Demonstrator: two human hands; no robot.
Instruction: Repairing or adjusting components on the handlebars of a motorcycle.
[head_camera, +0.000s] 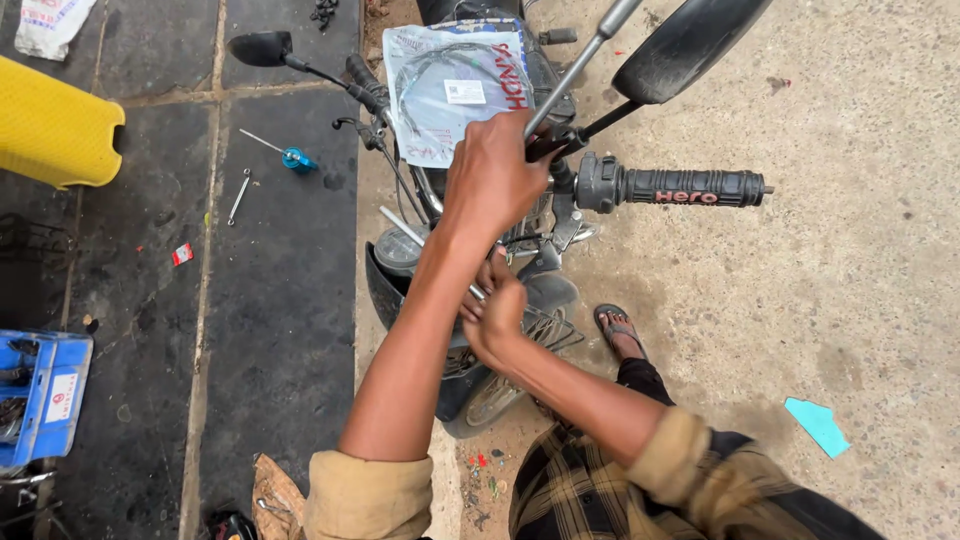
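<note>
Two bare hands work at the right end of a black motorcycle handlebar (560, 165). The left hand (492, 180) is clenched over the silver brake lever (585, 65) near its pivot, just beside the black ribbed rubber grip (690, 187). The right hand (495, 315), lower down by the headlight, pinches a thin grey cable (400, 225). A clear plastic packet holding a coiled cable (450, 85) rests on the instrument panel. Holding the lever steady while keeping the cable taut and straight would likely help it seat cleanly.
</note>
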